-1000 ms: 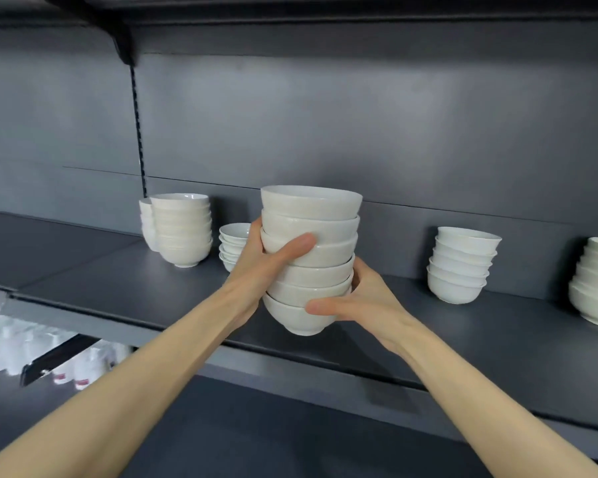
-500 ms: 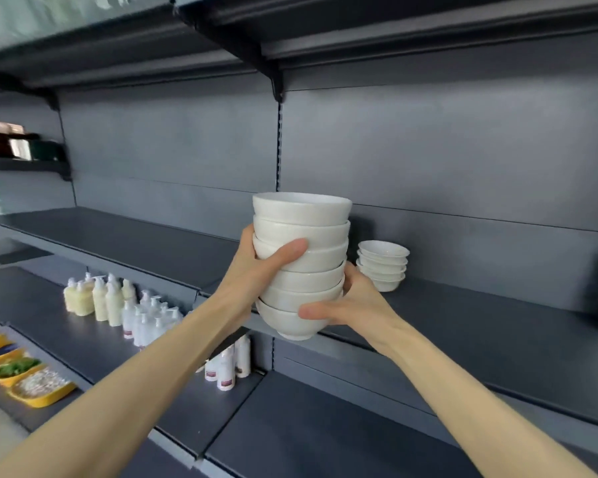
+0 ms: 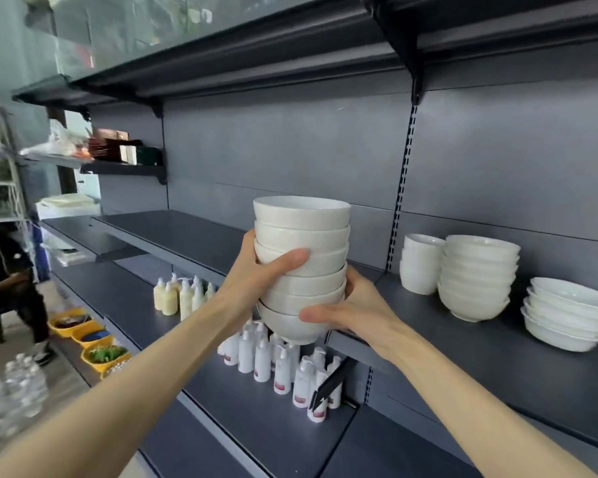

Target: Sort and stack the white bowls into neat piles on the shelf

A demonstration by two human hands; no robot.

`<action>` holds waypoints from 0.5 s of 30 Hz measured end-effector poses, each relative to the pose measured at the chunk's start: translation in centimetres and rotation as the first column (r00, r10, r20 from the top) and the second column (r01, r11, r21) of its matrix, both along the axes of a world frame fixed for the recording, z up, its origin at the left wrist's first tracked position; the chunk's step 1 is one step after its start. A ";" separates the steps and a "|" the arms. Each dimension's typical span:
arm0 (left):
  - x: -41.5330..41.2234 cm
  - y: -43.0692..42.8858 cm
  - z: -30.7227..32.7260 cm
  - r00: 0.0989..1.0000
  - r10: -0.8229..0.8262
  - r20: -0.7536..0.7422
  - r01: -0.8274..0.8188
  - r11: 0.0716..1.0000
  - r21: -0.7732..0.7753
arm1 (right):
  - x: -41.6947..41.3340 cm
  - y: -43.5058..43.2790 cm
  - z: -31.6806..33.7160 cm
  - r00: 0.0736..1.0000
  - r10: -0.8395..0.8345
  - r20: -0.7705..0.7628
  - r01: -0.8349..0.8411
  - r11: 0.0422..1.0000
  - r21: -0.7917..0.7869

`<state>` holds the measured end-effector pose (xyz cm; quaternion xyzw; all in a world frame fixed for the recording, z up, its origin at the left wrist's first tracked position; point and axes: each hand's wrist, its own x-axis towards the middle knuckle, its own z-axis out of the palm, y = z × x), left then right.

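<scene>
moved: your stack of bowls [image 3: 301, 267] has travelled left; the three piles on the shelf [image 3: 497, 350], which stood to its left a second ago, now stand to its right.
seated person [image 3: 7, 270]: far left edge, dark clothing.
water bottles [image 3: 11, 384]: bottom left corner, clear, blurred.
yellow tubs [image 3: 83, 336]: a row low down, left of your left forearm; dark and green contents.
cream bottles [image 3: 180, 296]: cluster on the lower shelf, behind your left forearm.
left hand [image 3: 256, 281]: grasping the stack's left side, thumb laid across the third bowl from the top.
stack of bowls: six, white, nested upright, held in the air in front of the shelf's left end, resting on nothing.
white bottles [image 3: 280, 363]: cluster on the lower shelf, under the stack.
right hand [image 3: 356, 308]: grasping the stack's lower right side, thumb along the bottom bowl, fingers hidden behind.
pile of cups [image 3: 418, 263]: white, near the back panel, just beside the next pile.
pile of deep bowls [image 3: 477, 277]: white, upright, mid-shelf.
pile of shallow bowls [image 3: 567, 315]: white, rightmost, nearer the front edge.
</scene>
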<state>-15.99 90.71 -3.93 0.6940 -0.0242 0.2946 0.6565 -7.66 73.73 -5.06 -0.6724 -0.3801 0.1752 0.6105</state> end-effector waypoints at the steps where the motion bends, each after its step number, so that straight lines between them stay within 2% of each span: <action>1: 0.3 1.5 0.1 1.000 -0.001 -0.001 0.001 1.000 0.009 | 0.5 1.5 0.0 1.000 0.009 0.000 -0.009 1.000 0.005; 15: 4.7 22.3 2.5 0.993 0.116 0.019 -0.117 0.992 0.042 | 7.3 24.6 1.7 0.988 0.156 0.005 -0.156 0.987 0.027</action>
